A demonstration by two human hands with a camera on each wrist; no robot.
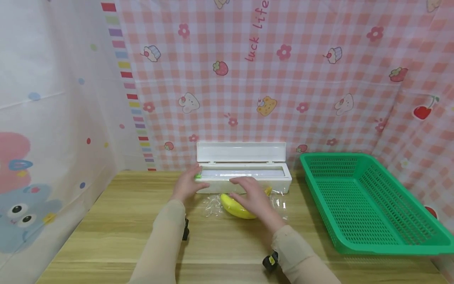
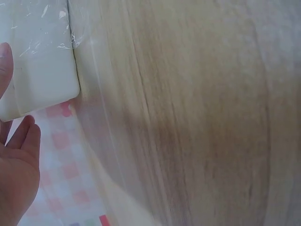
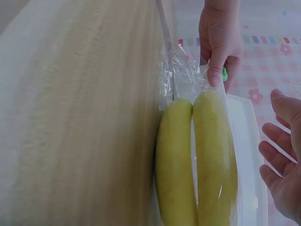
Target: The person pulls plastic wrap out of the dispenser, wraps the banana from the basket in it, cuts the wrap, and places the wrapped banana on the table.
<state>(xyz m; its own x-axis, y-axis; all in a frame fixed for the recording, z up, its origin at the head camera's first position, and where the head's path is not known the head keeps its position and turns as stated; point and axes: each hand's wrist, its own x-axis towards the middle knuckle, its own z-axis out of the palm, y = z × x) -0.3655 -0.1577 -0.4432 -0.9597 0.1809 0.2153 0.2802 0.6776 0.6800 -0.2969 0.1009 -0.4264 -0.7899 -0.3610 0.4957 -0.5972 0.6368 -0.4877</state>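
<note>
In front of a white cling film dispenser [image 1: 244, 185], whose lid [image 1: 241, 152] stands up, lies a yellow banana [image 1: 235, 209] in clear film [image 1: 213, 205]. The right wrist view shows two yellow lengths side by side under that film. My left hand [image 1: 187, 184] grips the dispenser's left end, thumb at the front, fingers around the corner beside a green slider [image 3: 225, 74]. Above the banana is my right hand [image 1: 253, 196], fingers spread and slightly bent, holding nothing; it hides part of the fruit in the head view.
A green plastic basket [image 1: 372, 249] stands to the right of the dispenser on the wooden table [image 1: 117, 232]. Behind the table hangs a pink checked cloth [image 1: 241, 86], with a pale patterned cloth [image 1: 64, 118] on the left.
</note>
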